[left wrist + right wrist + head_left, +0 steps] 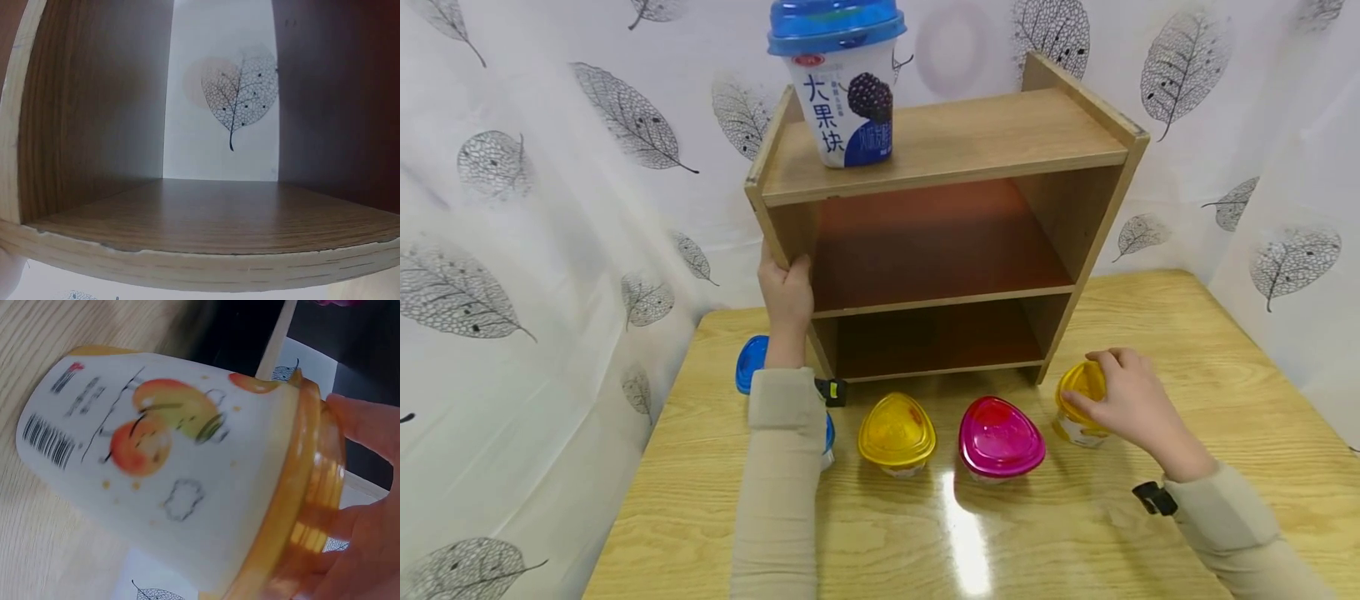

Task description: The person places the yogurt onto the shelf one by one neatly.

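Note:
My left hand (787,296) grips the left side panel of a small wooden shelf (943,304), the thumb at its front edge. In the left wrist view, a compartment's wooden board (219,212) fills most of the picture. My right hand (1138,408) holds a yogurt cup with a yellow lid (1078,383), to the right of the shelf's foot. The right wrist view shows the fingers round the lid and fruit drawings on the white cup (181,469). A blue-lidded yogurt cup (857,100) stands upright on the shelf's top board.
Another yellow-lidded cup (897,433) and a pink-lidded cup (1000,437) stand on the wooden table (692,500) in front of the shelf. Two blue-lidded cups are at the left, one (750,362) partly behind my left sleeve. A leaf-print curtain (550,208) hangs behind.

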Tool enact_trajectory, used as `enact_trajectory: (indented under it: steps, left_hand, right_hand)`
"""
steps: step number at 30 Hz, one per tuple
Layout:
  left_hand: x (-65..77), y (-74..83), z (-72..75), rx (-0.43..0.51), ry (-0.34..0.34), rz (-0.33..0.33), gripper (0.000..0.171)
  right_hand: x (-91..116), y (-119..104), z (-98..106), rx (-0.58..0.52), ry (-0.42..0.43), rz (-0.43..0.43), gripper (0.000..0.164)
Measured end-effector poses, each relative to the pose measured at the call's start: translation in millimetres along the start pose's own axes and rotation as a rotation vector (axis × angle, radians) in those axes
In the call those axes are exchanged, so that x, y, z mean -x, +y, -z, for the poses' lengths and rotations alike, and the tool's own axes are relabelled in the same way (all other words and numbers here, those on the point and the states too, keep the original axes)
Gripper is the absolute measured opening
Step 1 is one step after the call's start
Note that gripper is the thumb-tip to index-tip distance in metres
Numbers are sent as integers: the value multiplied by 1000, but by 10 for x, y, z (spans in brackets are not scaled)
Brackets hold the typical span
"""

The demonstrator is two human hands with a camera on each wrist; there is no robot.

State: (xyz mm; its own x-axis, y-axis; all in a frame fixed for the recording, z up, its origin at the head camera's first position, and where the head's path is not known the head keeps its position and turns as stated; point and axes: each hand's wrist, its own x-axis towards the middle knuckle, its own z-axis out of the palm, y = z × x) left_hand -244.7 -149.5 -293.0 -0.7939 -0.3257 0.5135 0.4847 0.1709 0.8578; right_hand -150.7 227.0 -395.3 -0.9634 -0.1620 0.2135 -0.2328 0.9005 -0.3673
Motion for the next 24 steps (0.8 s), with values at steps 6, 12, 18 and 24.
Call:
enact_trajectory:
  steps: [6, 12, 18, 24]
  left_hand:
    - [10, 9, 4, 0, -2, -9, 47]
    - [29, -4, 0, 8, 7, -25, 46]
    - [28, -30, 5, 8, 1, -23, 46]
    - [20, 4, 10, -6, -19, -14, 46]
  right_hand:
    - [10, -1, 26, -63, -57, 13, 63]
    - [61, 5, -27, 6, 127, -18, 54]
    - [94, 8, -96, 139, 221, -54, 66]
    - [64, 2, -60, 111, 157, -61, 67]
